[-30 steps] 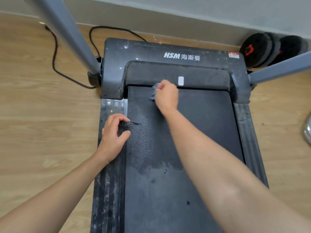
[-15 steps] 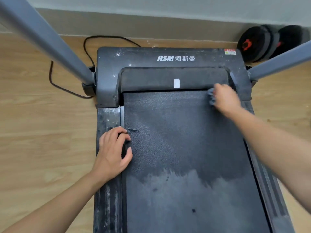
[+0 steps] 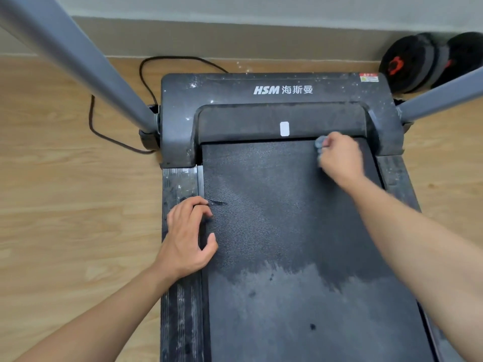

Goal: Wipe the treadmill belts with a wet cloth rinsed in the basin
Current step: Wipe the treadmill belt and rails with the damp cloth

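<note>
A person's right hand [image 3: 339, 159] is closing in a tight fist round a small grey cloth [image 3: 321, 143], fingers curled fully over it so that only a crumpled wad is showing at the fist's left side. The cloth is pressing on the far right part of the treadmill belt [image 3: 274, 231], just near the edge of the black motor cover [image 3: 282, 90] marked HSM.

The left hand [image 3: 188, 239] is gripping nothing – its fingers are half-curled, thumb held apart, with the fingertips touching the belt's left edge and the heel of the hand lying on the dusty left side rail [image 3: 180, 184].

The belt's long axis is running from near to far, pointing at the wall. Its far half is looking darker, its near half greyer and blotched – the border between them ragged.

Two grey uprights [image 3: 78, 61] are rising from either side of the cover. A black cable [image 3: 115, 137] is looping over the wooden floor [image 3: 65, 205] at far left, and dark dumbbells [image 3: 428, 61] are lying by the wall at far right.
</note>
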`<act>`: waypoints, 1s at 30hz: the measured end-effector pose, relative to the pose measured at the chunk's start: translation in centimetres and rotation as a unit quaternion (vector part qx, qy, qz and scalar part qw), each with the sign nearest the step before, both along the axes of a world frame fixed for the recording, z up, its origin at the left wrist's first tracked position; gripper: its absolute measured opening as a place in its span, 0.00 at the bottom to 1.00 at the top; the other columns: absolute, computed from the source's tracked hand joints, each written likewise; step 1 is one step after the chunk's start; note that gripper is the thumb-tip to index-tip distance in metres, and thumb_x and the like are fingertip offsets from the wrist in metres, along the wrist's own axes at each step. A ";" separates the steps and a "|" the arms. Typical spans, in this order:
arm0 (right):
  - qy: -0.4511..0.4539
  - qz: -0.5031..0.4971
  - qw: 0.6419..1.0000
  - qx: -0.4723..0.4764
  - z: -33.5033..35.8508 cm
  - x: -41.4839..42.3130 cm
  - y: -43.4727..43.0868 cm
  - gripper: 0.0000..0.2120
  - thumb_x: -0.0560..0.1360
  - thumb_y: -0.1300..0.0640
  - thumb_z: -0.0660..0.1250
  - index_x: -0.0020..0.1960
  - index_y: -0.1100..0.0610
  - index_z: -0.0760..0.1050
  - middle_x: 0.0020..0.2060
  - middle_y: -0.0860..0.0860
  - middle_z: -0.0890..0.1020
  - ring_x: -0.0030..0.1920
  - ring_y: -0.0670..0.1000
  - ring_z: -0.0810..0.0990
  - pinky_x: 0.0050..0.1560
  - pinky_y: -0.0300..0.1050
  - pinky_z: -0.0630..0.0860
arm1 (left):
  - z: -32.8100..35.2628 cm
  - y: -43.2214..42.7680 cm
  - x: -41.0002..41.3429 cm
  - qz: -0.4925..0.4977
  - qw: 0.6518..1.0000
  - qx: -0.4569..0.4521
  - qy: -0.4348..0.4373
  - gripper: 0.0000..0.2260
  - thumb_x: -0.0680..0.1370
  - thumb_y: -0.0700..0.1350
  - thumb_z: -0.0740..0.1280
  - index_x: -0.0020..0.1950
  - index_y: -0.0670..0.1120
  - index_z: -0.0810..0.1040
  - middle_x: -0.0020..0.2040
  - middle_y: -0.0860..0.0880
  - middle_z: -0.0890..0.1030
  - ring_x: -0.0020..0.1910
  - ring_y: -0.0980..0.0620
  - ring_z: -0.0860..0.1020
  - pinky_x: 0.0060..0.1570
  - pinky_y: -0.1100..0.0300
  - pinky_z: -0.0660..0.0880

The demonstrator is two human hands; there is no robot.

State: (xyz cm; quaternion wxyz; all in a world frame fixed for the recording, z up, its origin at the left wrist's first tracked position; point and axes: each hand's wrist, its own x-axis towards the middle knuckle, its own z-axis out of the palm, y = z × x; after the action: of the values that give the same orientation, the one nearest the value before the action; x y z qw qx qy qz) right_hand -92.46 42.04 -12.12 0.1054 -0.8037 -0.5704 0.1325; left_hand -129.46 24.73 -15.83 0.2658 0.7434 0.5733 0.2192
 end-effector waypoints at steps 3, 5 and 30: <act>0.081 0.097 0.992 -0.008 -1.1 -10.8 -1.2 0.08 0.71 0.53 0.61 0.47 0.50 0.78 0.46 0.53 0.84 0.46 0.58 0.83 0.49 0.50 0.81 | 0.0 0.0 -0.1 0.002 1.000 -0.005 0.001 0.16 0.72 0.51 0.67 0.58 0.48 0.74 0.66 0.51 0.71 0.71 0.49 0.70 0.73 0.53 0.58; 0.107 0.175 0.978 -0.027 -0.9 -18.7 -2.9 0.06 0.74 0.59 0.67 0.48 0.51 0.80 0.48 0.54 0.83 0.49 0.59 0.82 0.47 0.48 0.75 | 0.2 0.1 -0.1 0.023 0.999 -0.007 -0.024 0.16 0.71 0.48 0.66 0.57 0.47 0.73 0.65 0.50 0.71 0.69 0.48 0.70 0.72 0.54 0.61; -0.025 -0.026 0.999 -0.035 2.1 -1.3 -6.8 0.05 0.71 0.67 0.69 0.44 0.60 0.75 0.47 0.60 0.78 0.48 0.64 0.80 0.47 0.52 0.75 | 0.5 -2.5 -3.8 0.037 0.996 0.037 -0.076 0.11 0.68 0.37 0.64 0.48 0.47 0.70 0.61 0.49 0.73 0.64 0.47 0.74 0.65 0.55 0.69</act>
State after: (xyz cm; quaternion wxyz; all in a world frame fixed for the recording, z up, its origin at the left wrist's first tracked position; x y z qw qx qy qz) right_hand -93.75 35.22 -10.07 0.0662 -0.8246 -0.5467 0.1295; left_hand -133.25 22.25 -15.31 0.2729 0.7119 0.5703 0.3058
